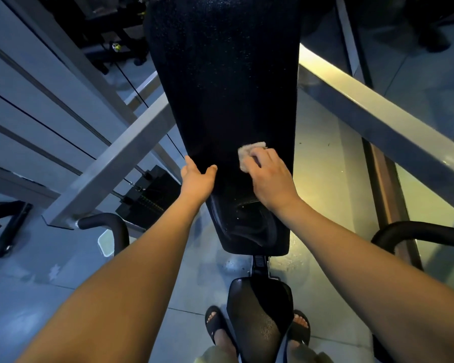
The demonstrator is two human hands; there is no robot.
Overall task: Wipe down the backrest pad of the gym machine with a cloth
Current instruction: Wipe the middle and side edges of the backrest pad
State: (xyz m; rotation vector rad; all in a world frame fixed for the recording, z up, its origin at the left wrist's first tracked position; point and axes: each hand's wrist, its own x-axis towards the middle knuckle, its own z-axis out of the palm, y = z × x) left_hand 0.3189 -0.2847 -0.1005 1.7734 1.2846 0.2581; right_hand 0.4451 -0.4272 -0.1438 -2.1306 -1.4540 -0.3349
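The long black backrest pad (220,82) runs up the middle of the view, its surface pebbled and shiny. My right hand (269,176) presses a small beige cloth (247,155) flat against the pad's lower part, fingers curled over it. My left hand (197,176) holds the pad's lower left edge, thumb on the front face and fingers behind the edge. Below the hands the pad's bottom end (252,231) is creased and worn.
Grey steel frame beams cross at the left (110,166) and right (378,119). A black weight stack (152,195) stands left of the pad. Curved black handles sit at the left (110,226) and right (417,231). The black seat (260,310) lies between my sandalled feet.
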